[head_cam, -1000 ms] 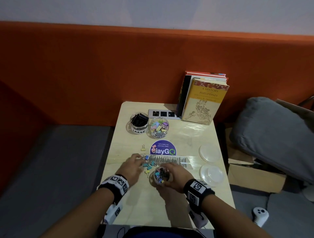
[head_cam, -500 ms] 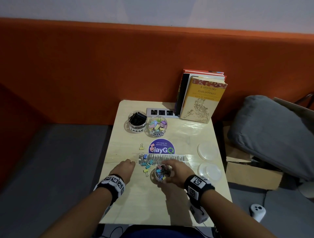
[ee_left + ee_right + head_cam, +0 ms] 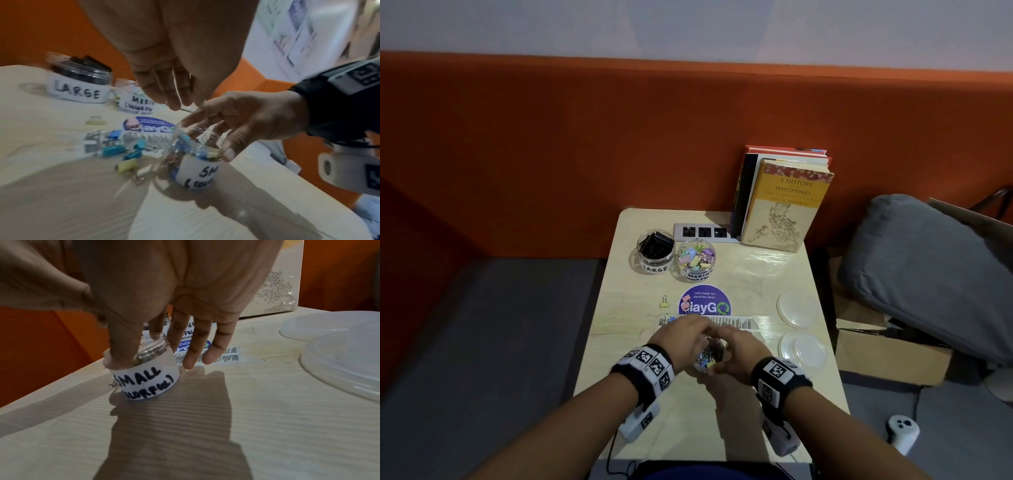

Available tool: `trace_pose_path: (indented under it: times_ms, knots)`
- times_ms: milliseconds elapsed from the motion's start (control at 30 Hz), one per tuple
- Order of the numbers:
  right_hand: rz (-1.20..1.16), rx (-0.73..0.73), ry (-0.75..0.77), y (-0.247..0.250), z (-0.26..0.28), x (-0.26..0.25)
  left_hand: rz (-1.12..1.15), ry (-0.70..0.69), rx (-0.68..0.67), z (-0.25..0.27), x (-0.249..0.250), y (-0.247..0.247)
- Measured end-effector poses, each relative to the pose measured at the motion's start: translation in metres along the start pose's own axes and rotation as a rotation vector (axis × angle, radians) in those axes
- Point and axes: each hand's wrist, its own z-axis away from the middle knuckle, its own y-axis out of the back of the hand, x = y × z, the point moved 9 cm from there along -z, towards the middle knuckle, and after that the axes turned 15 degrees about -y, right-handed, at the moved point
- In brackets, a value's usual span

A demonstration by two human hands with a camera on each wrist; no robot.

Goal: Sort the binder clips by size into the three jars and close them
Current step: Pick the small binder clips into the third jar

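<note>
Small wooden table (image 3: 756, 274) against an orange wall, right hand (image 3: 736, 353) pinching the rim of the SMALL jar (image 3: 148, 369) at the near edge while the left hand (image 3: 681, 337) hovers over it, fingers loosely bunched, probably dropping small clips (image 3: 121, 148), so next it needs another pinch from the pile.

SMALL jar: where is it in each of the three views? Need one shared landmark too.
Head: SMALL jar low centre, between both hands.
Left wrist: centre-right, under the right hand's fingers.
Right wrist: centre-left, label readable.
Shared landmark: purple round sticker just behind the jar.
</note>
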Motion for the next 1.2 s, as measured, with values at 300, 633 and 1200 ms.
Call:
trace_pose_path:
  times_ms: [300,633,1200]
  knots:
    - [0.025,-0.029,-0.019,0.002,0.001,0.002,-0.096,0.221,-0.272,0.044,-0.075,-0.031]
    - [0.018,-0.034,-0.022,0.004,0.003,-0.001,-0.232,0.144,-0.344,0.049,-0.063,-0.043]
    - [0.004,-0.038,-0.022,0.003,0.003,0.000,-0.024,0.265,-0.146,0.044,-0.064,-0.012]
